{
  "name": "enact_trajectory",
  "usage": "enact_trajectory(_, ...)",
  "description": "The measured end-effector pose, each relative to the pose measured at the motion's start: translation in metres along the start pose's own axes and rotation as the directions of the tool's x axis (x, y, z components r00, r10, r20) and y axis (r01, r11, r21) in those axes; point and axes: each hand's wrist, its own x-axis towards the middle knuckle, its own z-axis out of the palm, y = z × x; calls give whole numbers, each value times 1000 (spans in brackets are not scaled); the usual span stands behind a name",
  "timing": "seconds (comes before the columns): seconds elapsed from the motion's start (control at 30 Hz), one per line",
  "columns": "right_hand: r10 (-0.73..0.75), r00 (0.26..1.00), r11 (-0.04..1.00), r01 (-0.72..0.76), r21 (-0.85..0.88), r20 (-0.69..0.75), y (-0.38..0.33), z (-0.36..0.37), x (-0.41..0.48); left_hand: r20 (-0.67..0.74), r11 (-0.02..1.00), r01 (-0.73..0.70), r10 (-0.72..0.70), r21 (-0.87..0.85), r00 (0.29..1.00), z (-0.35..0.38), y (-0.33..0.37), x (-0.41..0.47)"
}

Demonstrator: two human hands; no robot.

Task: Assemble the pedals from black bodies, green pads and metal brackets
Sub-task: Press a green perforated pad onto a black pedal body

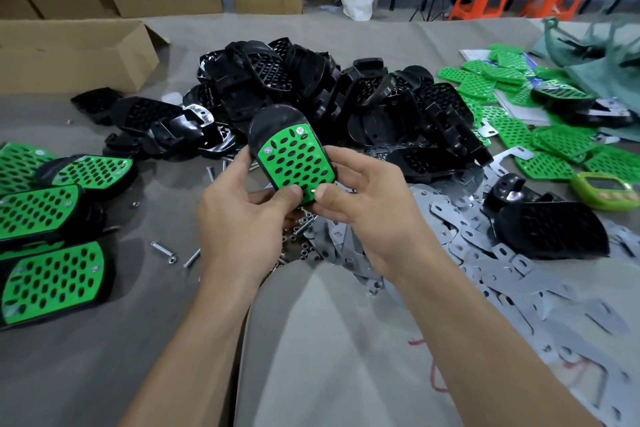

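Gripping pedal (294, 158), both hands (242, 215) (367, 208) curled

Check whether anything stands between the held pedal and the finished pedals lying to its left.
Nothing visible blocks it. The pedal, gripped by the left hand and right hand, is raised above the cloth; toward the finished pedals only a few loose screws lie flat, probably low enough to pass over.

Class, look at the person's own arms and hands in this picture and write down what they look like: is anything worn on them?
Nothing worn shows. The left hand and right hand are bare, with no gloves, and no rings show. The left forearm and right forearm are bare to the picture's lower edge: no sleeve, watch or bracelet shows.
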Motion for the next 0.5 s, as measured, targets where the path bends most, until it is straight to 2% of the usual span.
enact_trajectory(0.13, -4, 1000, 1000, 4, 4, 25, -1, -4, 0, 29, 997, 46, -45, -55, 999, -2, 1, -2)
enact_trajectory(0.3, -109, 994, 969, 108, -222, 9, 0, 2, -1, 27, 989, 82, -80, -122, 996, 2, 1, -1)
enact_trajectory(0.43, -87, 992, 995, 81, -61, -86, 2, 1, 0, 22, 975, 67, -64, -210, 998, 7, 2, -3)
enact_trajectory(0.5, -101, 988, 989, 87, -118, -113, 2, 3, 0, -10, 975, 35, -38, -221, 999, 10, 2, -4)
